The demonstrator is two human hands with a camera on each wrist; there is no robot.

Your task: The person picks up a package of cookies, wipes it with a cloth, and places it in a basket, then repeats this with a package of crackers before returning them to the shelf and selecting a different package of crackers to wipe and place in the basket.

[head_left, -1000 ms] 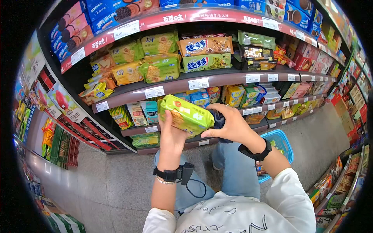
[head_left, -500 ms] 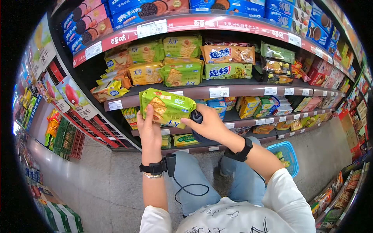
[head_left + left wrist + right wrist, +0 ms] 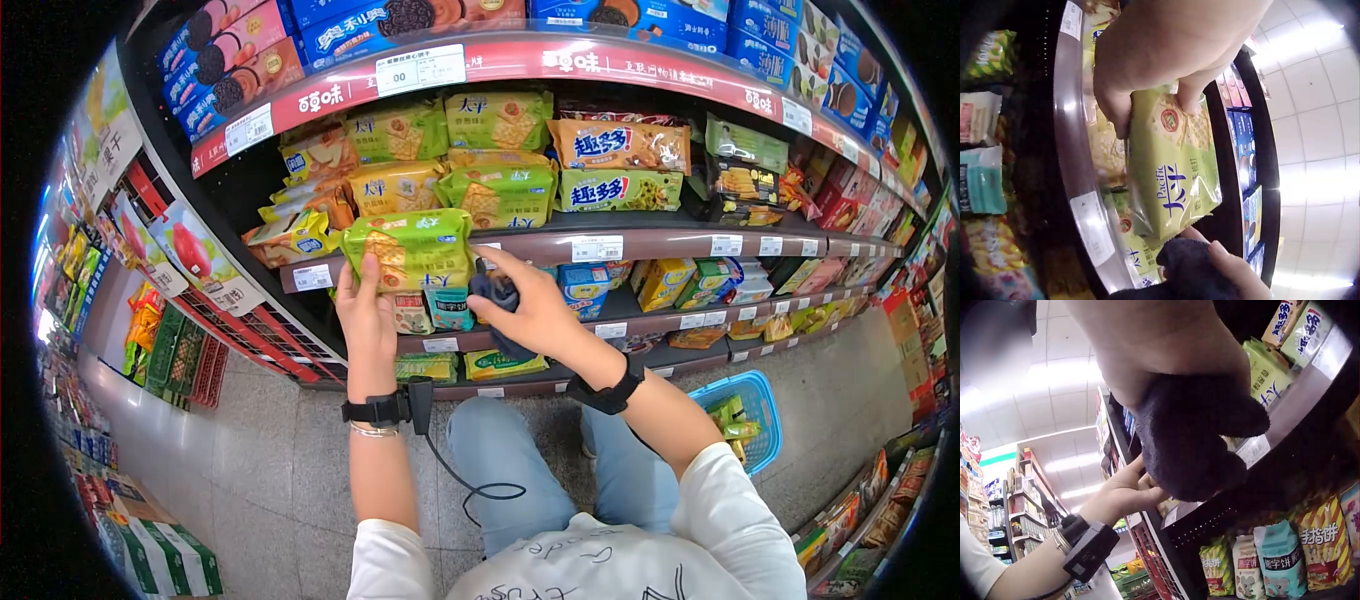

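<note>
In the head view a green pack of crackers (image 3: 415, 250) is up in front of the shelf, its printed face towards me. My left hand (image 3: 368, 318) grips it by its left end, with the thumb on the face. At its right end is my right hand (image 3: 540, 305), which holds a bunched dark cloth (image 3: 495, 302) between thumb and fingers. The left wrist view shows the cloth (image 3: 1191, 270) close by the end of the pack (image 3: 1175, 169). From the right wrist the cloth (image 3: 1191, 440) hides most of the right hand's fingers.
Behind the hands, a shelf edge (image 3: 520, 248) with price tags carries green and yellow cracker packs (image 3: 497, 192) and cookie packs (image 3: 620, 190). Lower shelves hold bags and boxes. A blue basket (image 3: 768, 425) with green packets stands on the floor at right. Crates (image 3: 178, 355) stand at far left.
The pack, slanted before, is now nearly level and further left in view. The right thumb, which was on the pack's end, is now beside it on the cloth. The basket has come fully into view.
</note>
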